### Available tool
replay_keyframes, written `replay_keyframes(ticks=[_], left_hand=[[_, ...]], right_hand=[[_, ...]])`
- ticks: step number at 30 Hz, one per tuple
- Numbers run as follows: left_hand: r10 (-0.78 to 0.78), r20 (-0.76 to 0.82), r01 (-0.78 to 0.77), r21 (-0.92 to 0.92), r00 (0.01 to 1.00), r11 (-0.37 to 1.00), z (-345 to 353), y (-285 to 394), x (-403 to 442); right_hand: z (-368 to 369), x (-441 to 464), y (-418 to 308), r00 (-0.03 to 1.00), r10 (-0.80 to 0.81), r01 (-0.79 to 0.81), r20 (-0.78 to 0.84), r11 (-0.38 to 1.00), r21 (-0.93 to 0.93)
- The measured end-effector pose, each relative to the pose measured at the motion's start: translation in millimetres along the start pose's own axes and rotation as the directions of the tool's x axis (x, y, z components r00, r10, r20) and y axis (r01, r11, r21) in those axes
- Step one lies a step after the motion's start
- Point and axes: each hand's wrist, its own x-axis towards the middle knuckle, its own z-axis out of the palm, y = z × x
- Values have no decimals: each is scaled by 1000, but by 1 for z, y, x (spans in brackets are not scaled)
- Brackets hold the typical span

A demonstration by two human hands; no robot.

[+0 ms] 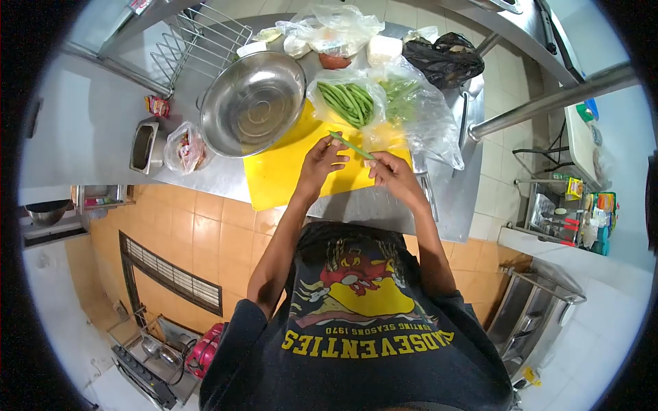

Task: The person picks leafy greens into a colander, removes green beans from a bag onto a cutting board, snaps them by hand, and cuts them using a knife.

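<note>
A single green bean (pixel 354 146) is stretched between my two hands, above a yellow cutting board (pixel 274 179). My left hand (pixel 321 162) pinches its upper left end between thumb and forefinger. The other end is pinched by my right hand (pixel 395 174). Just beyond the hands, a clear plastic bag (pixel 379 103) lies opened around a pile of green beans (pixel 346 103). A wide steel bowl (pixel 253 103) stands to the left and overlaps the board's far left corner.
Plastic bags (pixel 332 31) and a black bag (pixel 444 60) line the table's far side. At the left are a wire rack (pixel 195 44), a steel container (pixel 145 147) and a small bag (pixel 185 152). A metal post (pixel 548 103) crosses at the right.
</note>
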Motion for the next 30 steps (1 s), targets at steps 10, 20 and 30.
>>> replay_keyframes(ticks=[10, 20, 30], left_hand=[[426, 320, -529, 601, 846, 599, 24, 11, 14], [510, 297, -420, 897, 807, 141, 17, -21, 112], [579, 256, -438, 877, 774, 196, -8, -30, 117]], right_hand=[[-51, -3, -30, 896, -169, 244, -411, 960, 138], [-55, -10, 4, 885, -13, 70, -466, 992, 106], [-55, 19, 4, 918, -140, 127, -370, 990, -60]])
